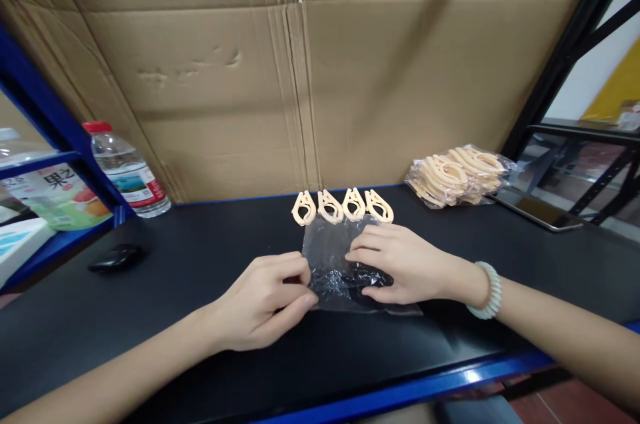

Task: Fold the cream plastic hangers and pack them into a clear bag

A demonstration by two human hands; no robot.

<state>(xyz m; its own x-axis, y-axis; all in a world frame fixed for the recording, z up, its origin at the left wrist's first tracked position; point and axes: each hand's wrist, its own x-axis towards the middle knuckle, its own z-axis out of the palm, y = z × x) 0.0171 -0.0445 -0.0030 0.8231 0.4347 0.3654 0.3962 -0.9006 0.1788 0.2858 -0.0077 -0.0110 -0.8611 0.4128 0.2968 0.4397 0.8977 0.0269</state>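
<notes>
A clear plastic bag (333, 264) lies crinkled on the black tabletop between my two hands. My left hand (270, 301) is closed at its left edge, thumb and fingers pinching the film. My right hand (395, 264) rests on the right part of the bag, fingers curved over the film and thumb held apart from them. Just beyond the bag's far edge stands a row of several beige, teardrop-shaped plastic pieces (330, 207), which look like folded travel hangers. The bag's right part is partly covered by my right hand.
More beige pieces in clear wrapping (453, 174) are piled at the back right, beside a flat dark device (537, 207). Toward the left are a black mouse (116, 257) and a red-capped water bottle (131, 174). A cardboard wall (225, 97) closes off the back.
</notes>
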